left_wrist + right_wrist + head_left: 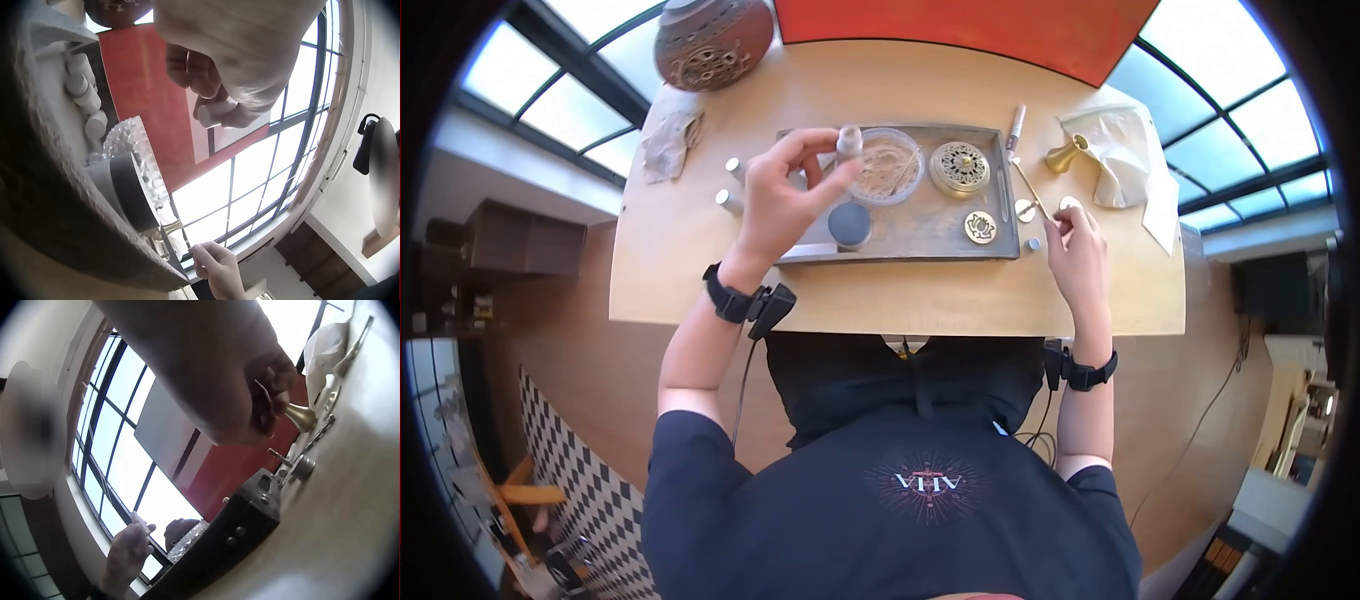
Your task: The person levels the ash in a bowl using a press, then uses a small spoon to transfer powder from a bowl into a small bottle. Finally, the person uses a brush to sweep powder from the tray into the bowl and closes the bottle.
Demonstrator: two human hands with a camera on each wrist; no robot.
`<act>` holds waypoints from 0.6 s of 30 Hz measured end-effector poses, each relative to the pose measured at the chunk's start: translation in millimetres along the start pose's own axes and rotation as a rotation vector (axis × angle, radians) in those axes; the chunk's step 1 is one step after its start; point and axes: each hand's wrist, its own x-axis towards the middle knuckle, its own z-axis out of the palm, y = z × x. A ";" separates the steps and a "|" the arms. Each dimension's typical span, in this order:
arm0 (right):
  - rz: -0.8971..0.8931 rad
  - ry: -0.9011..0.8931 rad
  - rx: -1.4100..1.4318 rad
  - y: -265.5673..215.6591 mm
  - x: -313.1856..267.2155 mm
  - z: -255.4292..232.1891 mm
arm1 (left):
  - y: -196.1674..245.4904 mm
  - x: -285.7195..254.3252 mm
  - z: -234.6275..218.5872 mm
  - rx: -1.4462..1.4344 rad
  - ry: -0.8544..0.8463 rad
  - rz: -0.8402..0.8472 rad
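Observation:
My left hand [783, 200] is raised over the left part of the grey tray [940, 248]. Its thumb and fingers pinch a small pale bottle [850, 142], which appears as a whitish cylinder [215, 114] in the left wrist view. Beside it in the head view is a clear round tub [918, 178] of tan powder. My right hand [1080, 262], just right of the tray, pinches the near end of a thin stick-like tool [1032, 186]. Close to those fingertips lie a small round disc [1025, 211] and a little grey cap [1033, 244].
Inside the tray are a pierced brass burner [960, 169], a brass lotus disc [980, 228] and a dark-lidded jar [849, 226]. Two small white bottles [728, 201] stand to its left. A brass funnel-shaped vessel [1064, 156] and crumpled cloth [1118, 165] lie right; a pot [715, 45] stands back left.

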 end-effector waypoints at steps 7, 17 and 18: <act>0.071 -0.011 -0.076 40.6 -5.0 2.4 | 32.8 -23.4 15.7 -0.064 0.089 -0.030; 0.190 -0.137 -0.230 109.0 -20.7 -9.6 | 76.7 -68.6 22.4 -0.093 0.166 0.030; 0.217 -0.136 -0.217 112.7 -19.0 -10.3 | 78.9 -71.2 22.0 -0.086 0.173 0.037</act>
